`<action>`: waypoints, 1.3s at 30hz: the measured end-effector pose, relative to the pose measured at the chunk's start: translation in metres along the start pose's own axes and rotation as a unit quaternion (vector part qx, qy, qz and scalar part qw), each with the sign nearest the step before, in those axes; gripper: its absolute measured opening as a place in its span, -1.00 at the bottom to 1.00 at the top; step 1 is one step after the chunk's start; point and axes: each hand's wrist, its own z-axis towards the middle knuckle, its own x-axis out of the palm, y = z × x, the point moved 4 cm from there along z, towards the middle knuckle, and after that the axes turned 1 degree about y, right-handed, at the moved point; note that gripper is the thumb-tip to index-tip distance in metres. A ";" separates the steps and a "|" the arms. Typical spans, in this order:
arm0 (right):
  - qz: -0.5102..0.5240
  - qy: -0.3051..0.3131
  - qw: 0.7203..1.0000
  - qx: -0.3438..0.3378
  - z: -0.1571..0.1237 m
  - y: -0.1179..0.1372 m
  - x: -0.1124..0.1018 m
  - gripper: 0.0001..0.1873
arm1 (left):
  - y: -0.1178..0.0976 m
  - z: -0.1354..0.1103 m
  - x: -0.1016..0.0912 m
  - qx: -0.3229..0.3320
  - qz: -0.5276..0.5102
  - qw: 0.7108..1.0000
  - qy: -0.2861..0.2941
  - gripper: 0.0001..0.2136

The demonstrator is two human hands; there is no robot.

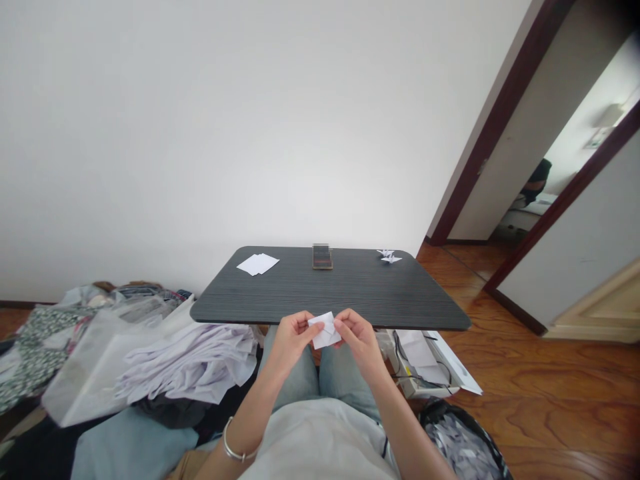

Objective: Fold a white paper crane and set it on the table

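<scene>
A small folded piece of white paper (pixel 325 337) is held between both hands, just off the front edge of the dark table (pixel 280 297). My left hand (pixel 294 339) pinches its left side between thumb and fingers. On the right side my right hand (pixel 357 333) grips it the same way, with the fingertips partly behind the paper. Flat white paper sheets (pixel 257 264) lie at the table's back left. Folded paper cranes (pixel 391 257) rest at its back right.
A phone-like dark device (pixel 323 257) sits at the table's back middle. Piled clothes (pixel 200 360) lie to the left. Right of my legs are a white box with cables (pixel 425 380) and a black bag of scraps (pixel 463 443). A white wall stands behind.
</scene>
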 end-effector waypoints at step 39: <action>-0.004 -0.006 0.999 0.045 0.006 -0.008 -0.007 -0.74 | 0.003 -0.001 -0.003 0.002 0.029 0.999 0.045 -0.75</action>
